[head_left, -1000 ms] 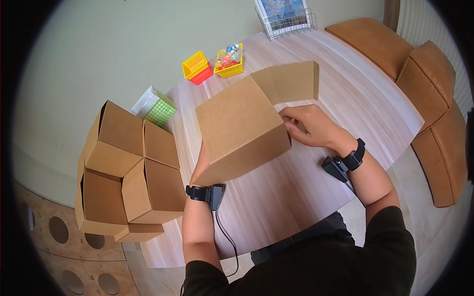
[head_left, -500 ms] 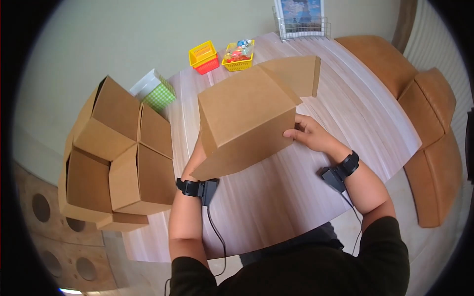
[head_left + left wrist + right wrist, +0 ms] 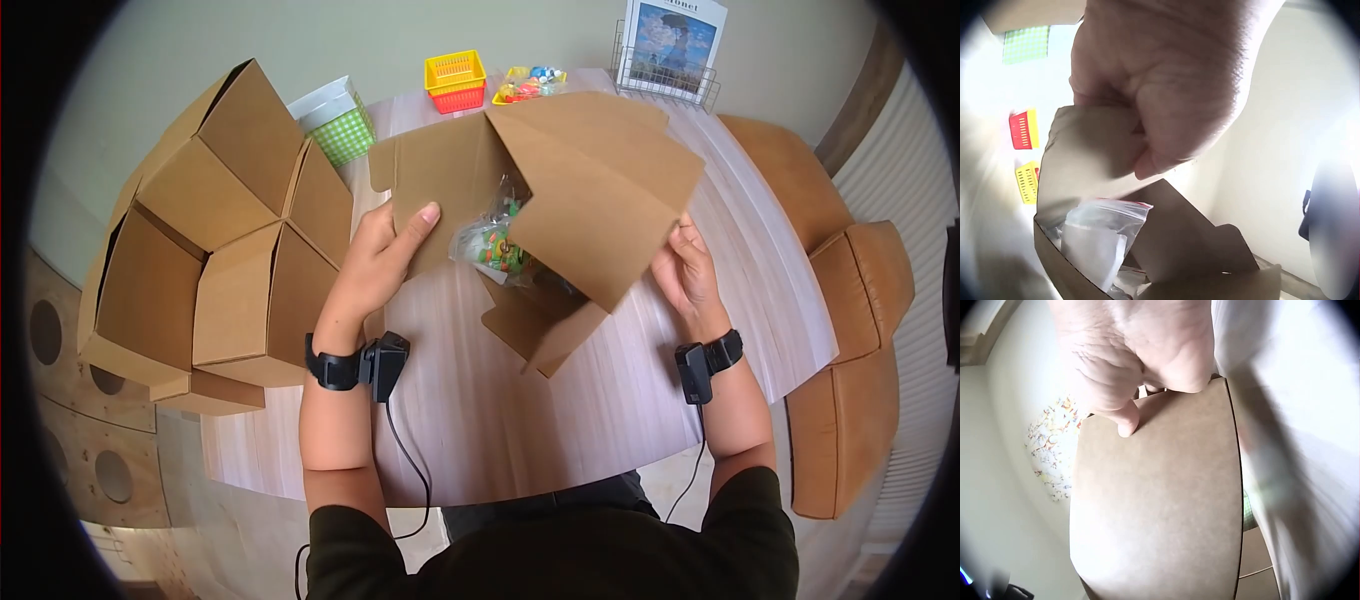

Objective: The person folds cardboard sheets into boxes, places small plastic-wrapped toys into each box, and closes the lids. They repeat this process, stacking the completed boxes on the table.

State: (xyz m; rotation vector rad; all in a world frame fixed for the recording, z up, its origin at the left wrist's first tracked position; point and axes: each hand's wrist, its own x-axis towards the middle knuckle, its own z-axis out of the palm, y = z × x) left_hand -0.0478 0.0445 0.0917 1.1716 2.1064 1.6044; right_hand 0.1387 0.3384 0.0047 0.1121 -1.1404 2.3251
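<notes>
Pinching open box [image 3: 600, 190] with left grip [image 3: 375, 264] and right grip [image 3: 688, 272]. Revealing clear bag [image 3: 492, 246] inside from head, hiding it from right wrist.

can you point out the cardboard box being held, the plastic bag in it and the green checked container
held cardboard box [image 3: 600, 210]: head view, on a broad outer panel
plastic bag [image 3: 493, 246]: head view, on its printed middle
green checked container [image 3: 346, 138]: head view, on its checked side
</notes>
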